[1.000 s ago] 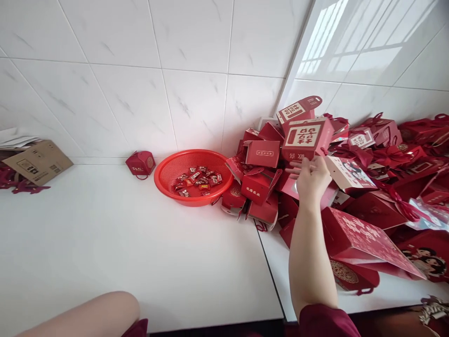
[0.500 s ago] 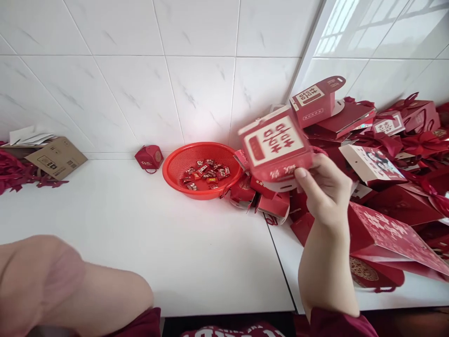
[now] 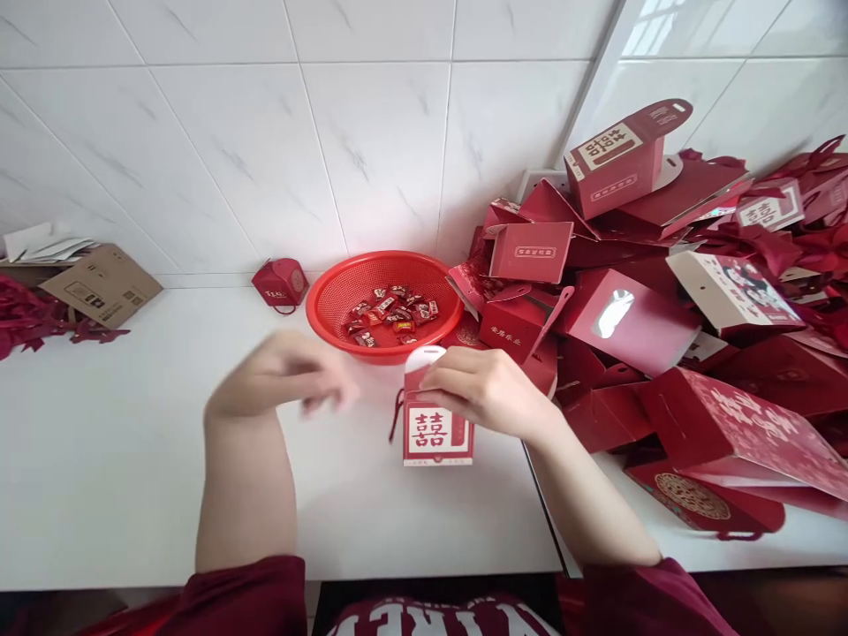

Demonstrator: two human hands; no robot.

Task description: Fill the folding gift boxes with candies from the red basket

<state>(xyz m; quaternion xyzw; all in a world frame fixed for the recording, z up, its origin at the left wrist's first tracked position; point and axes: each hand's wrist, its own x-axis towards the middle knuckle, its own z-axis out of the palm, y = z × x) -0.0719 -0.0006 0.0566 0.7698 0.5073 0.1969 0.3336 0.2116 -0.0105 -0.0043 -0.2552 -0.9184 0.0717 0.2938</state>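
A small red gift box (image 3: 438, 442) with a white double-happiness panel stands on the white table in front of me. My right hand (image 3: 487, 384) is shut on its upper part, fingers across the top flap. A dark red cord hangs at the box's left side. My left hand (image 3: 291, 375) is to the left, apart from the box, its fingers stretched toward it. Those fingertips are blurred by motion, and nothing shows in them. Just behind the box is a red plastic basket (image 3: 324, 340) with several wrapped candies (image 3: 397, 316) inside.
Many red gift boxes (image 3: 636, 322) are heaped at the right, some with open flaps. A closed small red box (image 3: 279, 284) is left of the basket. Further left lie a cardboard box (image 3: 106, 287) and dark red ribbons (image 3: 30, 309). A tiled wall (image 3: 371, 141) runs behind.
My right hand has brought the gift box down and left from above the heap to the table, now upright. My left hand has moved in from the lower left toward the box.
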